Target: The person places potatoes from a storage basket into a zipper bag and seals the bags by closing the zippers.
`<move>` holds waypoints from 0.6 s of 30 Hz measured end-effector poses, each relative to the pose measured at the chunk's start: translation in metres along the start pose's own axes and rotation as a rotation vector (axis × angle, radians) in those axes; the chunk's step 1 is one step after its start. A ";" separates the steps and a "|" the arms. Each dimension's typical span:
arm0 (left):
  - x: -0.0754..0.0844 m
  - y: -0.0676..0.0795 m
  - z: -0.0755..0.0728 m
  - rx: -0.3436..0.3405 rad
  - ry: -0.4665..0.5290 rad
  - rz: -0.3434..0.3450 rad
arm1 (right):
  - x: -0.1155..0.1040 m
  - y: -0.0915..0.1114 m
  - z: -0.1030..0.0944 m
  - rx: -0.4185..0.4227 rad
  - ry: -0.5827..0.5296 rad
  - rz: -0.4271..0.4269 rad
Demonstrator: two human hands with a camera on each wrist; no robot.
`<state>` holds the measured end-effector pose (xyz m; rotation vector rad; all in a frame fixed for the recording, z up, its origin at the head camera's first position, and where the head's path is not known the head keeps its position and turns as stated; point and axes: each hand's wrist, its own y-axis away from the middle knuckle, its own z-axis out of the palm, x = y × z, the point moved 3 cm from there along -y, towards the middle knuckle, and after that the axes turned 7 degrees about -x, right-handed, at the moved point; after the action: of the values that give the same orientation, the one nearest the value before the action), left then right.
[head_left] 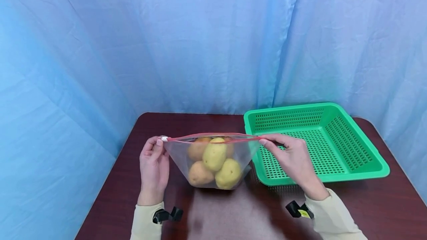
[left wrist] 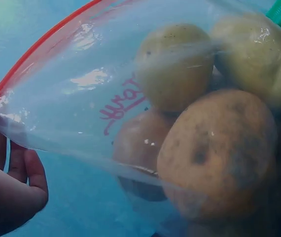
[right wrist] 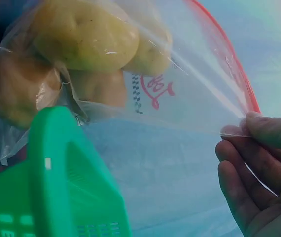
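A clear slider zip bag (head_left: 178, 158) with a red zip edge hangs between both hands. Inside are several roundish pieces of produce, some yellow (head_left: 214, 156) and some orange-brown (head_left: 201, 174); potatoes or pears, I cannot tell which. My left hand (head_left: 155, 166) pinches the bag's top left corner, where the white slider (head_left: 164, 138) sits. At the top right corner my right hand (head_left: 293, 156) pinches the bag between thumb and fingers. The two red edges stand slightly apart in the middle. Pink lettering (left wrist: 123, 104) shows on the bag in the left wrist view.
A green perforated plastic basket (head_left: 367, 175) stands on the table's right side, under and beyond my right hand. The dark reddish table (head_left: 120, 195) extends around the bag. Light blue curtains (head_left: 200, 47) hang behind it and at the sides.
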<state>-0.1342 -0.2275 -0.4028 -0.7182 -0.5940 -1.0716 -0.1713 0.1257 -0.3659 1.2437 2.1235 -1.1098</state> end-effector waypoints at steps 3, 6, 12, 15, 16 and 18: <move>-0.003 0.008 -0.002 0.010 -0.067 0.007 | 0.006 0.001 0.003 -0.032 0.006 0.057; -0.004 0.014 -0.002 -0.017 -0.102 0.031 | 0.012 0.003 0.005 -0.066 0.021 0.111; -0.003 0.018 0.002 -0.084 -0.132 0.096 | 0.010 0.001 0.008 -0.111 0.030 0.114; -0.003 0.018 0.003 -0.098 -0.127 0.108 | 0.002 -0.002 0.008 -0.069 0.050 0.042; -0.003 0.018 0.003 -0.101 -0.126 0.110 | -0.002 -0.004 0.009 -0.043 0.057 -0.004; -0.004 0.018 0.003 -0.107 -0.123 0.113 | -0.012 -0.008 0.010 0.006 0.063 -0.113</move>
<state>-0.1193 -0.2175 -0.4076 -0.9057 -0.5977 -0.9644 -0.1724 0.1092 -0.3605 1.1894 2.2636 -1.1386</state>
